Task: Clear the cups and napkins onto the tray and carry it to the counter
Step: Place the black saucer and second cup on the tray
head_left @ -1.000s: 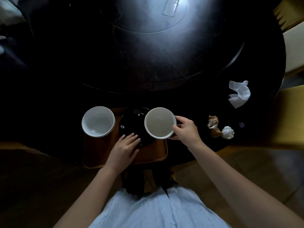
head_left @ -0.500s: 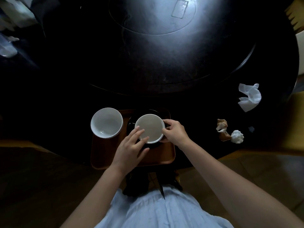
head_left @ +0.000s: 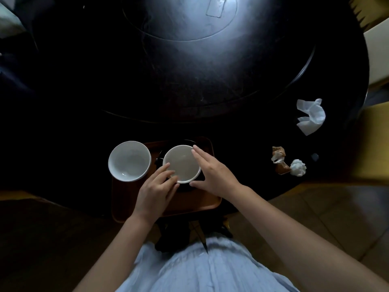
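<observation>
A: Since 1 s ago the rt cup's gone from beside the tray onto the dark saucer; rt hand has let go of its rim.

B: Big stuff first?

A: Round black table (head_left: 210, 85), glossy, w/ a raised round center disc. Brown tray (head_left: 195, 205) at the near edge, rounded corners, low lip. On it: dark saucer (head_left: 187, 187), mostly hidden, w/ the right white cup (head_left: 182, 164) sitting in it. Cup looks empty, pale inside. Left white cup (head_left: 129, 161) is at the tray's left far corner, overhanging the lip; empty too, smooth glazed.

B: Hands?

A: Left hand (head_left: 155, 189) palm down, fingers loosely spread, tips touching the right cup's near-left rim. Not gripping anything. Right hand (head_left: 212, 173) flat and open, fingers together, lying along the cup's right side, thumb low by the saucer. Holding nothing.

B: Napkins?

A: Still on the table, well rt of the tray. Large white napkin (head_left: 311, 116), loosely crumpled, farthest. Nearer: brown-and-white wad (head_left: 279, 160) just beside a small white ball of paper (head_left: 297, 167), tightly scrunched. Tiny dark bit (head_left: 314, 157) near them, can't tell what.
</observation>
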A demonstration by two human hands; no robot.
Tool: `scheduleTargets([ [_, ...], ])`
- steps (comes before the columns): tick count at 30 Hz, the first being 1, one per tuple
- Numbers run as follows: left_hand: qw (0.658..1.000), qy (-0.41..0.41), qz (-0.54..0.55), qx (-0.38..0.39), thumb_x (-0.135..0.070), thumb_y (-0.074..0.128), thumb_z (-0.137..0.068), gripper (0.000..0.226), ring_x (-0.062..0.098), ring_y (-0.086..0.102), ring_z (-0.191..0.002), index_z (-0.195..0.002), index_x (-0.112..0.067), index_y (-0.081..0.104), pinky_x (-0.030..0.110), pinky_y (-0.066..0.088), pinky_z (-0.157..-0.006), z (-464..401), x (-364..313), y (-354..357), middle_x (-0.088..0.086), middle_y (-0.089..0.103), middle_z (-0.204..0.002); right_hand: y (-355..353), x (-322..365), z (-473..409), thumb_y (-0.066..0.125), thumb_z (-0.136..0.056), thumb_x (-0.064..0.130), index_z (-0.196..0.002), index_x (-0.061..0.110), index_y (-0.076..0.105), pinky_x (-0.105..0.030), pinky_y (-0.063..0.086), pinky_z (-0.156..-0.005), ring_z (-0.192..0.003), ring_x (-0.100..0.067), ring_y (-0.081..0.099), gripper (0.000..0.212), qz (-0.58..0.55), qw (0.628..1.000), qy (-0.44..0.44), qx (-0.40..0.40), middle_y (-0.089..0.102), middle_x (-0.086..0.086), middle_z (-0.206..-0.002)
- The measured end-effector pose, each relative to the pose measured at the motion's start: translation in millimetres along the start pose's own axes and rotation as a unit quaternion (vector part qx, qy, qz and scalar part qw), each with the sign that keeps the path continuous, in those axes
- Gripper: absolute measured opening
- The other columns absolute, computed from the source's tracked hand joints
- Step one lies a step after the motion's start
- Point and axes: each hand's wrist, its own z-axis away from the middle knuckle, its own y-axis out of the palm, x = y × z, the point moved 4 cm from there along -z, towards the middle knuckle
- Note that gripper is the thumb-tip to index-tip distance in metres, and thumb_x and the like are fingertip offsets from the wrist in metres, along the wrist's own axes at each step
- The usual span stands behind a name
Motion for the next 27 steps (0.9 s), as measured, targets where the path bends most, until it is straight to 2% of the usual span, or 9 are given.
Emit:
scheduleTargets([
  [6, 1.0, 0.004, 0.0, 0.017, -0.023, 0.051, -0.088, 0.025, 0.022, 0.053, -0.121, -0.098, -0.008, 0.069, 0.035, 0.049, -0.094, -3, 5, -3, 0.009, 0.069, -0.107, -2, 4, -3, 0.068, -0.079, 0.038, -0.146, 0.007, 0.019, -0.031, 0.033, -0.109, -0.142, -0.018, 0.022, 0.089, 0.036, 0.999, -0.024, -0.022, 0.018, -0.006, -0.156],
  [14, 0.999, 0.009, 0.028, 0.018, -0.023, 0.049, -0.089, 0.028, 0.022, 0.051, -0.122, -0.098, -0.006, 0.069, 0.037, 0.05, -0.093, -2, 4, -1, 0.01, 0.069, -0.109, 0, 2, 1, 0.072, -0.075, 0.036, -0.14, 0.0, 0.033, -0.034, 0.038, -0.105, -0.135, -0.025, 0.038, 0.084, 0.052, 0.996, -0.026, -0.064, 0.038, -0.014, -0.147],
  [18, 0.999, 0.009, 0.025, 0.028, -0.023, 0.05, -0.089, 0.028, 0.022, 0.05, -0.124, -0.102, -0.006, 0.067, 0.039, 0.051, -0.093, -2, 4, 0, 0.01, 0.068, -0.112, 2, 0, 4, 0.07, -0.077, 0.04, -0.137, 0.0, 0.038, -0.036, 0.038, -0.105, -0.133, -0.028, 0.04, 0.079, 0.092, 0.992, -0.042, -0.074, 0.039, -0.017, -0.146],
  [22, 0.999, 0.019, 0.008, 0.044, -0.028, 0.049, -0.089, 0.035, 0.024, 0.05, -0.124, -0.111, -0.006, 0.064, 0.042, 0.048, -0.095, -4, -2, -2, 0.01, 0.066, -0.115, 8, -1, 6, 0.058, -0.084, 0.046, -0.139, 0.01, 0.038, -0.044, 0.032, -0.108, -0.138, -0.029, 0.032, 0.069, 0.132, 0.989, -0.042, -0.06, 0.03, -0.016, -0.151],
  [24, 0.999, 0.019, 0.012, 0.043, -0.027, 0.048, -0.089, 0.035, 0.025, 0.052, -0.121, -0.113, -0.006, 0.063, 0.045, 0.047, -0.095, -6, -8, -6, 0.01, 0.067, -0.115, 6, -2, 9, 0.057, -0.084, 0.045, -0.137, 0.011, 0.042, -0.046, 0.035, -0.106, -0.135, -0.03, 0.037, 0.065, 0.133, 0.988, -0.033, -0.068, 0.038, -0.016, -0.147],
  [27, 0.999, 0.025, 0.015, 0.028, -0.024, 0.047, -0.089, 0.034, 0.025, 0.055, -0.118, -0.114, -0.006, 0.062, 0.042, 0.046, -0.096, -13, -21, -14, 0.01, 0.067, -0.113, -7, -3, 19, 0.056, -0.083, 0.039, -0.126, 0.008, 0.054, -0.043, 0.045, -0.098, -0.12, -0.03, 0.053, 0.053, 0.128, 0.985, -0.02, -0.115, 0.056, -0.016, -0.13],
])
